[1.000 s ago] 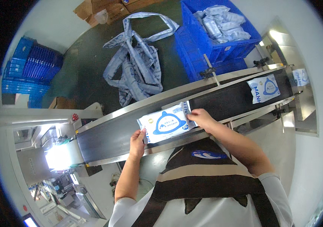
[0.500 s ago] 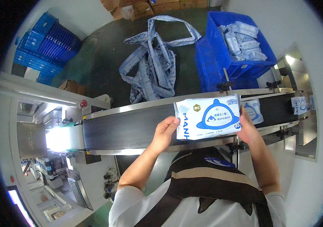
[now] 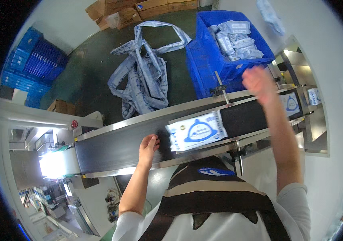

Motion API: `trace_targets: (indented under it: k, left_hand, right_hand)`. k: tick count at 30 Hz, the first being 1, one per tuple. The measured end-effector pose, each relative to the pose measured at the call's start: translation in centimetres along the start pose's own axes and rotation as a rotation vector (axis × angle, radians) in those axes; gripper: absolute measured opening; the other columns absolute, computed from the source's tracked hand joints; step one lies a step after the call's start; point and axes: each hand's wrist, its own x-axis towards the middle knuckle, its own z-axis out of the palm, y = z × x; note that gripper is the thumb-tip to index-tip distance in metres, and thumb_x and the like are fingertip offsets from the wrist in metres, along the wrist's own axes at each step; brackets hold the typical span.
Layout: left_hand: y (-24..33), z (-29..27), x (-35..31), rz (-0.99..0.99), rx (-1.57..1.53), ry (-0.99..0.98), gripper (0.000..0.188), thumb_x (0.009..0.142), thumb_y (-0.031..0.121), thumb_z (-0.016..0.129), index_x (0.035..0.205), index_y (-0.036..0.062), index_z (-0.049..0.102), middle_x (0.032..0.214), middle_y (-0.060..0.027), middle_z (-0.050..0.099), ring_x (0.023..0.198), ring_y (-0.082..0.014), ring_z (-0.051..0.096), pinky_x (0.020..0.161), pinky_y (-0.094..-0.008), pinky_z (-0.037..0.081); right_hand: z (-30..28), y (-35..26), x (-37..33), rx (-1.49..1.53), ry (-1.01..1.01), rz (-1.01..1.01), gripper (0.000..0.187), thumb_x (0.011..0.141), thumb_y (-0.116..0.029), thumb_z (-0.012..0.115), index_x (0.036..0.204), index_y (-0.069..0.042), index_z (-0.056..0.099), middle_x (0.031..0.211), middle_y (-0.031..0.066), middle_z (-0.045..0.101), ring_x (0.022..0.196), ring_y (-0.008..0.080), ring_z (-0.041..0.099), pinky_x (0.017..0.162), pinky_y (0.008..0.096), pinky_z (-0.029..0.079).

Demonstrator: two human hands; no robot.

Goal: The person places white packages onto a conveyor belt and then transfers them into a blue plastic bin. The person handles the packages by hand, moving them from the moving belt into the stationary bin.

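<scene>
A white and blue soft pack of wipes (image 3: pixel 197 131) lies flat, slightly tilted, on the dark conveyor belt (image 3: pixel 119 142) in front of me. My left hand (image 3: pixel 149 148) hovers at its left end, fingers loosely curled, empty and apart from the pack. My right hand (image 3: pixel 259 83) is raised beyond the belt, in front of the blue bin (image 3: pixel 243 69), and motion smears its fingers. A blurred pack (image 3: pixel 270 17) shows against the white wall, to the right of the bin, away from both hands. Another pack of wipes (image 3: pixel 290 104) is farther right on the belt.
The bin holds several packs (image 3: pixel 235 40). Metal rails (image 3: pixel 135 121) edge the belt, with a clamp post (image 3: pixel 222 87) on the far one. Crumpled film (image 3: pixel 145 80) lies on the floor; stacked blue crates (image 3: pixel 35 60) stand left. A further pack (image 3: pixel 314 96) is at the right opening.
Both hands have let go of the pack they held. My right hand has swung up and away toward the bin; my left has dropped leftward. A blurred pack has appeared by the wall.
</scene>
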Motion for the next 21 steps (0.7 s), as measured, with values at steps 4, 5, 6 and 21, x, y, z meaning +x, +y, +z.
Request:
trace_targets:
  k: [4, 5, 6, 21]
  left_hand:
    - [-0.7, -1.0, -0.6, -0.128, 0.088, -0.021, 0.032, 0.090, 0.028, 0.051, 0.107, 0.0007, 0.055, 0.100, -0.0076, 0.059, 0.088, -0.0148, 0.056, 0.075, -0.0274, 0.046]
    - [-0.6, -1.5, -0.3, -0.161, 0.215, -0.051, 0.033, 0.090, 0.029, 0.050, 0.105, 0.0006, 0.056, 0.097, -0.0069, 0.059, 0.086, -0.0135, 0.056, 0.073, -0.0268, 0.046]
    - [-3.3, -3.3, 0.4, -0.117, 0.159, 0.080, 0.032, 0.091, 0.031, 0.048, 0.099, 0.0025, 0.058, 0.081, -0.0022, 0.057, 0.073, -0.0102, 0.053, 0.062, -0.0248, 0.044]
    - [4.0, 2.1, -5.9, 0.642, 0.116, 0.068, 0.024, 0.094, 0.015, 0.045, 0.073, 0.0051, 0.044, 0.066, 0.0044, 0.042, 0.061, -0.0023, 0.034, 0.053, -0.0193, 0.028]
  right_hand:
    - [-0.6, 11.7, -6.8, -0.445, -0.202, 0.514, 0.027, 0.082, -0.022, 0.058, 0.102, -0.004, 0.056, 0.090, 0.0125, 0.064, 0.082, 0.0220, 0.063, 0.075, 0.0361, 0.052]
    - [0.8, 13.7, -8.1, -0.546, -0.171, 0.574, 0.026, 0.083, -0.022, 0.057, 0.101, -0.004, 0.057, 0.091, 0.0128, 0.064, 0.084, 0.0213, 0.063, 0.076, 0.0344, 0.052]
    - [2.5, 15.3, -9.3, -0.556, -0.207, 0.551, 0.027, 0.083, -0.022, 0.057, 0.103, -0.003, 0.057, 0.092, 0.0128, 0.063, 0.086, 0.0218, 0.062, 0.076, 0.0328, 0.051]
    - [5.2, 17.2, -13.4, -0.132, -0.198, 0.249, 0.020, 0.088, -0.022, 0.054, 0.098, -0.005, 0.055, 0.088, 0.0018, 0.056, 0.082, 0.0115, 0.053, 0.070, 0.0268, 0.045]
